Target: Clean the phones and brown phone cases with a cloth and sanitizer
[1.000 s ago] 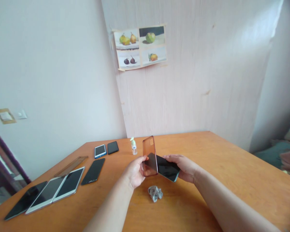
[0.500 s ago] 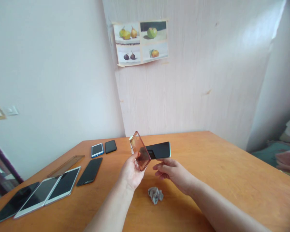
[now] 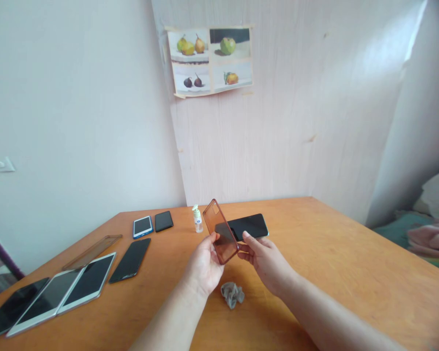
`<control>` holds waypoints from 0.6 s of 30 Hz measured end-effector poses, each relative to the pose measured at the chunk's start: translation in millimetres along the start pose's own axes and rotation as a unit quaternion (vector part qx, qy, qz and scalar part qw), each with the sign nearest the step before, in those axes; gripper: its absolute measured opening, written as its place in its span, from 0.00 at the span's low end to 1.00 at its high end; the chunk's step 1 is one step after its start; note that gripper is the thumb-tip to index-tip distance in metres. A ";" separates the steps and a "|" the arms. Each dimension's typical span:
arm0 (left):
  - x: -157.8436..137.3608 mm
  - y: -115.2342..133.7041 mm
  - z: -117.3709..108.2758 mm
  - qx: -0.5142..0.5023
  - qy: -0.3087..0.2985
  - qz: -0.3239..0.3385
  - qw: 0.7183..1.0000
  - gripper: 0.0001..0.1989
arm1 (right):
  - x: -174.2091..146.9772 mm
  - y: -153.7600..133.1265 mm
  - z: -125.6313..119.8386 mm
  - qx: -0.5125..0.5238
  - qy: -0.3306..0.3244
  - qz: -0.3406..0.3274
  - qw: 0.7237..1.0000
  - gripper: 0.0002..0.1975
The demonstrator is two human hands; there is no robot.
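My left hand [image 3: 207, 265] holds a clear reddish-brown phone case [image 3: 225, 243], tilted upright, its thumb inside and its fingers behind. Just to the right is a dark-screened smartphone [image 3: 254, 225]; the case hides its left end. My right hand [image 3: 269, 261] has its thumb over the phone's near edge, with the fingers curled below, close to the case's lower right corner. A crumpled grey cloth or tissue [image 3: 232, 295] lies on the table in front of the hands.
A small pump bottle [image 3: 197, 219] stands behind the case. Left on the wooden table [image 3: 332, 273] lie a blue-edged phone [image 3: 142, 226], black phones [image 3: 164, 221] [image 3: 130, 261], a brownish clear case [image 3: 93, 252], two white tablets [image 3: 89, 283] [image 3: 46, 303] and a dark tablet [image 3: 14, 309].
The phone and case have shifted slightly right. My right thumb has come up over the phone's near edge. The pump bottle behind the case has come into fuller view.
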State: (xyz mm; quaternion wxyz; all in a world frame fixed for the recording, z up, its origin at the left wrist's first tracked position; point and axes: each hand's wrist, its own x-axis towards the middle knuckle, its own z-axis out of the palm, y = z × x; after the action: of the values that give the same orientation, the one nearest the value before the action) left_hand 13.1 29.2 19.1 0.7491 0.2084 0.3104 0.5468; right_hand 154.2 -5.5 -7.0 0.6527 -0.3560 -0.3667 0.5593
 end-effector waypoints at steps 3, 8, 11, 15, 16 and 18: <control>0.9 -2.0 -1.9 0.042 -0.010 -0.007 0.999 0.03 | 4.9 -3.8 -6.7 0.055 0.037 0.017 0.998 0.16; 5.1 -1.3 -9.1 0.070 -0.001 0.022 0.997 0.03 | 16.6 -15.3 -24.0 0.009 0.151 -0.025 0.988 0.13; 6.8 1.1 -12.0 0.101 0.008 0.046 0.994 0.05 | 23.2 -24.8 -35.3 -0.013 0.192 -0.081 0.978 0.13; 7.8 2.9 -14.0 0.157 0.017 0.068 0.985 0.05 | 25.2 -41.1 -41.5 0.012 0.194 -0.135 0.972 0.14; 8.0 2.9 -14.5 0.171 0.019 0.067 0.983 0.05 | 24.3 -44.8 -41.0 0.020 0.181 -0.142 0.973 0.15; 8.5 2.3 -15.7 0.195 0.020 0.062 0.979 0.06 | 21.2 -50.1 -38.0 0.023 0.144 -0.149 0.978 0.15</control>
State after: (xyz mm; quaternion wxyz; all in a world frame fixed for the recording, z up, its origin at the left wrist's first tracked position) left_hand 2.4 37.5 7.3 0.6526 0.3577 0.4127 0.5252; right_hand 213.2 7.4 20.5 0.7828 -0.3591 -0.3047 0.4067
